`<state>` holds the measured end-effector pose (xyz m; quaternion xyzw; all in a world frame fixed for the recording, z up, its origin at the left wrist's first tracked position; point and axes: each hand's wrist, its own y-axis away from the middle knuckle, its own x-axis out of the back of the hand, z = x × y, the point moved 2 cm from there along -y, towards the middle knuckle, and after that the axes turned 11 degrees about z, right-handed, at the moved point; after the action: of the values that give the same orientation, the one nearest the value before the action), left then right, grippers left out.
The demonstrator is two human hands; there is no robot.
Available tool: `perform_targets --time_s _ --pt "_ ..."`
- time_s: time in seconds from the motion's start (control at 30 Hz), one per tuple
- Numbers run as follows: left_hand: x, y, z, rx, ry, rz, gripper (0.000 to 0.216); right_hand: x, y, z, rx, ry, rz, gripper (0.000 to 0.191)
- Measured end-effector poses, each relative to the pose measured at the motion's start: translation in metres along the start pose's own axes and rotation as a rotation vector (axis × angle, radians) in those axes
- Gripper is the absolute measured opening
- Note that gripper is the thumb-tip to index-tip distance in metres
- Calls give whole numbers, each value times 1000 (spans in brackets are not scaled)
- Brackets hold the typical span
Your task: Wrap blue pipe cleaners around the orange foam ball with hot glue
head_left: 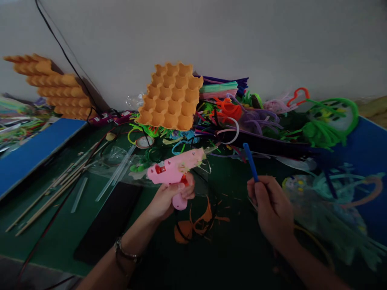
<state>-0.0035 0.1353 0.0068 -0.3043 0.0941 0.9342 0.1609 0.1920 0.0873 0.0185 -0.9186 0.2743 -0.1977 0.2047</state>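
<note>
Head view: left hand (169, 197) wrapped around the grip of a pink glue gun (177, 169), one finger on the orange trigger, held above the dark green table (232, 249) near centre. Gun's long axis runs roughly left to right, nozzle pointing right and slightly far, toward the craft pile. Hard plastic body, light, rigid; the handle is the sensible hold (nozzle end likely hot, a judgement only). A thin cord seems to hang from the grip, hard to trace.

Right hand (270, 205) pinching the lower end of a blue stick (250, 162), fingers closed on it. Stick stands nearly upright, tilted with its top end to the left and far, long axis near-to-far. Looks thin and light, probably a pipe cleaner, so bendy; a hold low down leaves the tip free.

Nozzle and stick tip are near each other, apart. Orange scraps (196, 225) lie on the table between the hands. Far centre: orange foam tray (172, 96) leaning upright, mass of coloured pipe cleaners (260, 117) to the right. Left: wooden skewers (51, 193), clear glue sticks (116, 173), a black flat rectangle (109, 221).
</note>
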Motion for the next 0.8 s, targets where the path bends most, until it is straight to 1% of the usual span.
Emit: perform_targets --time_s 0.13,0.23,0.3,0.4,0.47,0.67,0.73,0.8 --pt "-1 -1 -3 -4 -20 -12 30 -2 -1 0 -110 -59 -43 14" --pt "-1 0 -3 -47 -9 -12 29 -4 -3 0 -195 -120 -118 18" --pt "0 0 -2 -72 -14 15 30 -6 -2 2 -275 -168 -168 22" --pt "2 0 -2 -95 -62 53 32 -8 0 8 -388 -246 -202 23" --pt "1 0 -1 -117 -94 34 33 -9 2 10 -439 -289 -215 23" --pt "0 0 2 -231 -210 37 33 -12 2 10 -463 -347 -180 18" --pt "0 1 1 -236 -239 4 35 -12 2 9 -484 -334 -205 20" --pt "0 1 1 -238 -252 -25 37 -12 3 7 -483 -308 -261 22"
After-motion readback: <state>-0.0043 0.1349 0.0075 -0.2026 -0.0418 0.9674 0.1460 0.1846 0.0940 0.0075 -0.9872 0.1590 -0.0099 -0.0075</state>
